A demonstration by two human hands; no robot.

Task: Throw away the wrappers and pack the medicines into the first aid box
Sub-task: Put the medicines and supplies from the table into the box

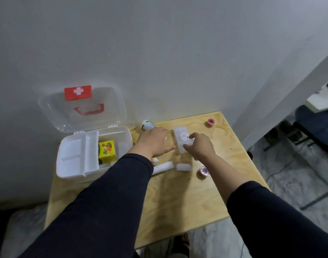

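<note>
Right hand (200,146) on white packet (181,139)

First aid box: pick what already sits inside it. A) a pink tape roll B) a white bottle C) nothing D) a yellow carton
D: a yellow carton stands in the open first aid box, beside its white tray.

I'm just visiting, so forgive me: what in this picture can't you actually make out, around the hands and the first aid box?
All in the head view:
- White bottle: the left hand covers its lower part, so the grip is unclear.
- White case: its round label is too small and blurred to read; the right hand hides its near end.
- First aid box: the white tray hides what lies under it, beside the yellow carton.
- Floor items at the bottom edge are cut off.
</note>
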